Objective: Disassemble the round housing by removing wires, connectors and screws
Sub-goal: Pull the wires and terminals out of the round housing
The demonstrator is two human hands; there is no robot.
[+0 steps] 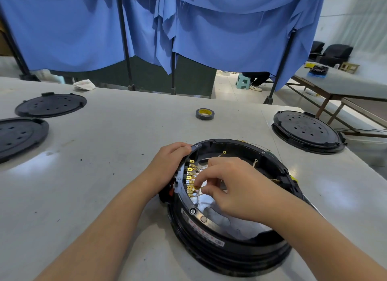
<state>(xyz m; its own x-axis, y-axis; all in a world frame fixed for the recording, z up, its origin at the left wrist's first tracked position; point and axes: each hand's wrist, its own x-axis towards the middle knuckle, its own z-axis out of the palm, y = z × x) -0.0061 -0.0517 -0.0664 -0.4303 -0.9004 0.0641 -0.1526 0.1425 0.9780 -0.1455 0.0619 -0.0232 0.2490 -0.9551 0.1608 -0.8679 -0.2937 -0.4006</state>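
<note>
Left hand (170,161) grips round housing (228,247) rim at 10 o'clock; right hand (227,188) pinches brass connector (196,189). Red label (204,230) text at 6 o'clock unreadable.

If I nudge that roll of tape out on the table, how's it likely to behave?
The tape roll lies flat on its side on the table, so a nudge would probably slide it, not roll it. It looks small and probably light. Stood on edge, it would likely roll away.

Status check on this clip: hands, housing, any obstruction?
Left hand grips round housing rim. Right hand pinches a gold connector inside. Nothing obstructing.
</note>
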